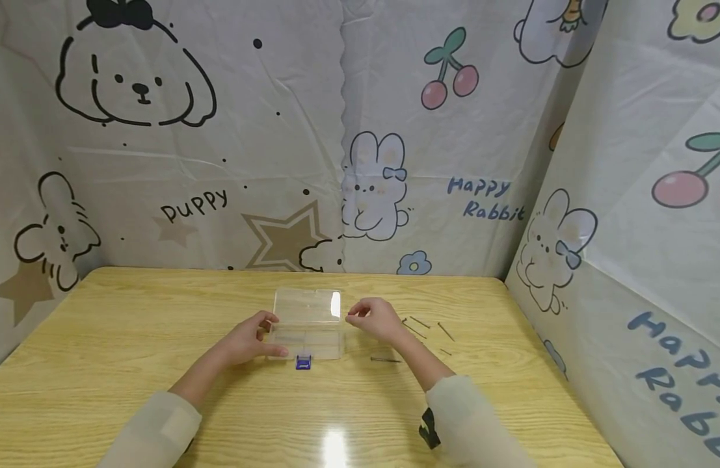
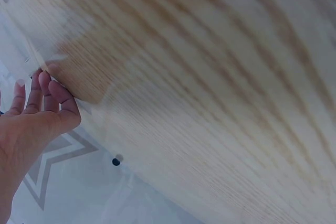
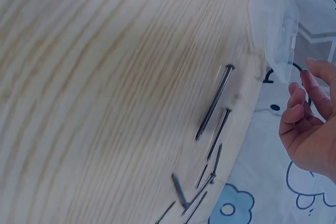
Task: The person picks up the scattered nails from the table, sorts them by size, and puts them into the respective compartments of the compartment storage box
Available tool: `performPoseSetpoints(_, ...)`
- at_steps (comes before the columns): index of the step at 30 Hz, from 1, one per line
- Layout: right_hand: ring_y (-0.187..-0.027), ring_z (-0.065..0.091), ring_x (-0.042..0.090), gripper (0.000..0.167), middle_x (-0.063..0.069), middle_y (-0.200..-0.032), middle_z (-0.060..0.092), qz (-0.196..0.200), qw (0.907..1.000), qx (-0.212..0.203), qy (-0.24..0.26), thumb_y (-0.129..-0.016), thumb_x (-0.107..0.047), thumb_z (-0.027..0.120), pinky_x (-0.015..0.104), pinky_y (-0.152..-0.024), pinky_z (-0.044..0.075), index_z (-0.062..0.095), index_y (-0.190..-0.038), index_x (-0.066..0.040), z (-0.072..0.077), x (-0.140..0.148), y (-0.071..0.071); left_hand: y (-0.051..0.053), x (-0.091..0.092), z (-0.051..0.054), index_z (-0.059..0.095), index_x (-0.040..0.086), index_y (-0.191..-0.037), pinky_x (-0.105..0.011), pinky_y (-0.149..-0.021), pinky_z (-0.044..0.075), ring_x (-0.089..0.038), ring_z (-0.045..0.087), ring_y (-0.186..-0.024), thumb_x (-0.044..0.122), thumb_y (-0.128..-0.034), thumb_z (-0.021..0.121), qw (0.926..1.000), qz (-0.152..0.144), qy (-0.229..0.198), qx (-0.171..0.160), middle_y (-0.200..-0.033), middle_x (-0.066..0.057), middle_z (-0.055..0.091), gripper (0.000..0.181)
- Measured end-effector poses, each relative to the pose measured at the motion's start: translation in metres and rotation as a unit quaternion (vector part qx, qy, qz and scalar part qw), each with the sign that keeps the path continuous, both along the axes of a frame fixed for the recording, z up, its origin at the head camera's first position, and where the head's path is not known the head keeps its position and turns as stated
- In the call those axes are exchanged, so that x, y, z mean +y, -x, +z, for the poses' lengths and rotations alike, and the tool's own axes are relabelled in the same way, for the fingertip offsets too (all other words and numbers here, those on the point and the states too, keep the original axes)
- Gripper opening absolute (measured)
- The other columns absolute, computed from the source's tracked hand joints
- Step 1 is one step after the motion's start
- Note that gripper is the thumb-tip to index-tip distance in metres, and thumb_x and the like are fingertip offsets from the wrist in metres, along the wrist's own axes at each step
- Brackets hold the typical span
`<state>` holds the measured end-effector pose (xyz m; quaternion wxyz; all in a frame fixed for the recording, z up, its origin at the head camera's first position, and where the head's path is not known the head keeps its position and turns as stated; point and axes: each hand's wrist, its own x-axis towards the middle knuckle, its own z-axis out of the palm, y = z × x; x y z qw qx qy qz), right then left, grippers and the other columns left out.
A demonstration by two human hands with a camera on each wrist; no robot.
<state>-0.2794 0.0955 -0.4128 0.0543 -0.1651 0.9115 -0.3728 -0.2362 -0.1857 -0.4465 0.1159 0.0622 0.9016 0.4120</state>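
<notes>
A clear plastic box (image 1: 324,344) lies on the table with its lid (image 1: 304,305) tipped back and a blue latch (image 1: 303,363) at the front. My left hand (image 1: 246,339) grips the box's left side, thumb at the front and fingers near the hinge. Just off the lid's right edge is my right hand (image 1: 376,318), its fingers loosely bent; the right wrist view shows nothing held in that hand (image 3: 312,116). Several metal nails (image 3: 214,103) of different lengths lie scattered on the table, right of the box and partly behind the right forearm in the head view.
The wood-grain table (image 1: 219,416) ends at a printed cloth (image 1: 266,149) hanging behind it, and more cloth (image 1: 629,260) stands along the right side. A dark object (image 1: 429,429) shows beside the right sleeve.
</notes>
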Motion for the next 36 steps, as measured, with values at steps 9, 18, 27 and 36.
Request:
performPoseSetpoints(9, -0.075, 0.05, 0.015, 0.013, 0.003, -0.084, 0.06, -0.04, 0.9991, -0.003, -0.011, -0.086, -0.022, 0.067, 0.026, -0.061, 0.04, 0.069, -0.091, -0.01, 0.0, 0.028, 0.001, 0.001, -0.001, -0.002, 0.044, 0.004, -0.126, -0.044, -0.09, 0.042, -0.03, 0.048, -0.104, 0.04, -0.0705, 0.08, 1.0, 0.003, -0.004, 0.001, -0.124, -0.019, 0.049, 0.075)
performPoseSetpoints(18, -0.071, 0.049, 0.015, 0.012, 0.003, -0.083, 0.059, -0.063, 0.9979, -0.004, -0.015, -0.086, -0.021, 0.067, 0.026, -0.058, 0.04, 0.069, -0.091, -0.011, -0.005, 0.058, 0.001, 0.001, 0.0, -0.002, 0.044, 0.005, -0.127, -0.045, -0.091, 0.042, -0.03, 0.048, -0.105, 0.04, -0.0701, 0.08, 1.0, 0.004, 0.001, 0.001, -0.125, -0.019, 0.049, 0.076)
performPoseSetpoints(27, -0.079, 0.051, 0.017, 0.014, 0.006, -0.089, 0.06, -0.094, 0.995, -0.005, -0.033, -0.087, -0.021, 0.065, 0.028, -0.063, 0.041, 0.068, -0.094, -0.008, -0.009, 0.089, 0.001, 0.0, 0.001, -0.001, 0.045, 0.004, -0.126, -0.046, -0.092, 0.042, -0.03, 0.049, -0.106, 0.038, -0.0703, 0.081, 1.0, 0.008, 0.001, 0.001, -0.125, -0.019, 0.049, 0.074)
performPoseSetpoints(36, -0.084, 0.052, 0.019, 0.015, 0.006, -0.093, 0.061, -0.122, 0.9916, -0.011, -0.042, -0.087, -0.022, 0.065, 0.032, -0.071, 0.042, 0.069, -0.094, -0.009, -0.015, 0.119, 0.003, 0.001, 0.0, -0.002, 0.044, 0.004, -0.126, -0.045, -0.091, 0.042, -0.03, 0.048, -0.105, 0.039, -0.0701, 0.081, 1.0, 0.005, -0.005, 0.004, -0.125, -0.019, 0.049, 0.075)
